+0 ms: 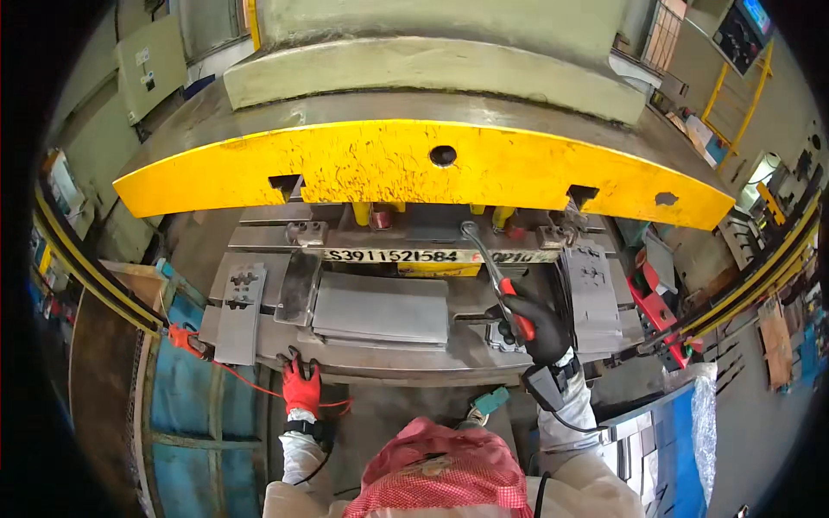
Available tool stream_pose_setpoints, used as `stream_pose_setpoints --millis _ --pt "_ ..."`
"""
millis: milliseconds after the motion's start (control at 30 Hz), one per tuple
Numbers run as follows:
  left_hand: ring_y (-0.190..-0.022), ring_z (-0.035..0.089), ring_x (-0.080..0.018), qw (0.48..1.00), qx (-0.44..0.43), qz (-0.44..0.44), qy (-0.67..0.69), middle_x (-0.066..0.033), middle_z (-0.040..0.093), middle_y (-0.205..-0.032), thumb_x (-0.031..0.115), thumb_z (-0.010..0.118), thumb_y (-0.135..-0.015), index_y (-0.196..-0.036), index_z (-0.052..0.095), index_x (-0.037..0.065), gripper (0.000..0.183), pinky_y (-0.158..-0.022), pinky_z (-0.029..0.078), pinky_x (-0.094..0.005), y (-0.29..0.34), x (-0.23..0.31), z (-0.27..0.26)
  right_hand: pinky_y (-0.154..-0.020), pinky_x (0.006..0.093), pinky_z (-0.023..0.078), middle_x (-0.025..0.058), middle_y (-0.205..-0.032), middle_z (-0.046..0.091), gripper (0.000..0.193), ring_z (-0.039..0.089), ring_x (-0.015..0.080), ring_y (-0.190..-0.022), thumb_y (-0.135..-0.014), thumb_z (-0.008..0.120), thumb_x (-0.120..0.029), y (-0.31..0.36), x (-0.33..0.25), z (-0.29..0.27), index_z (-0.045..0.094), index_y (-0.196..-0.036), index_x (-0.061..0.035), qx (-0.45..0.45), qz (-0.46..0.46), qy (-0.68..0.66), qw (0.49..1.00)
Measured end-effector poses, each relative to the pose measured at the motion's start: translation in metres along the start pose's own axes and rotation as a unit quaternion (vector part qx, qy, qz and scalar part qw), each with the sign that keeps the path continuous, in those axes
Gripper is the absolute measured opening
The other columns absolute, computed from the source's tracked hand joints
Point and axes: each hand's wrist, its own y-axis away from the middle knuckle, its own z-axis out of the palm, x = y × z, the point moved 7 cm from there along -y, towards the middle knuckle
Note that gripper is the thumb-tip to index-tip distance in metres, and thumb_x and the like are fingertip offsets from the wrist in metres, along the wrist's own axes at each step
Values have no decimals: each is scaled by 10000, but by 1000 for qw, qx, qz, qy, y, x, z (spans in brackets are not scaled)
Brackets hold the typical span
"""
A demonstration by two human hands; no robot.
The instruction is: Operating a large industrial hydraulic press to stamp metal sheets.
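Red-handled tool (496,274) held over the table (471,349)
The right hand (544,324) is closed round it; the left hand (301,388), fingers spread, sits at the table's front edge, near grey sheets (380,309).

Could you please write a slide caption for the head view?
Right hand holding a red-handled tool, left hand at the table's edge, grey sheets stacked between.
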Motion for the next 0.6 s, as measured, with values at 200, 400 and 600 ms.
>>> stream_pose_setpoints --millis 200,400,600 --pt "-1184 389 -396 999 12 29 -13 -240 367 -1318 411 575 -792 -1292 412 141 591 -968 357 -428 -1 -5 4 -559 223 438 103 -889 621 497 567 117 -671 -860 510 -263 -4 -3 8 390 -1271 -11 23 19 -31 999" --pt "-1164 410 -408 999 -34 4 10 -262 336 -1333 446 562 -788 -1317 377 142 638 -957 368 -423 1 -17 9 -565 200 426 60 -831 613 485 544 75 -657 -865 505 -298 -2 -4 15 415 -1257 -26 16 65 -40 997" --pt "-1039 550 -322 983 -180 -42 3 -206 591 -1076 520 510 -810 -1239 484 57 632 -877 434 -386 55 81 -71 -562 204 422 59 -846 604 494 524 72 -653 -855 518 -310 -1 -16 13 423 -1245 -22 38 29 -4 999"
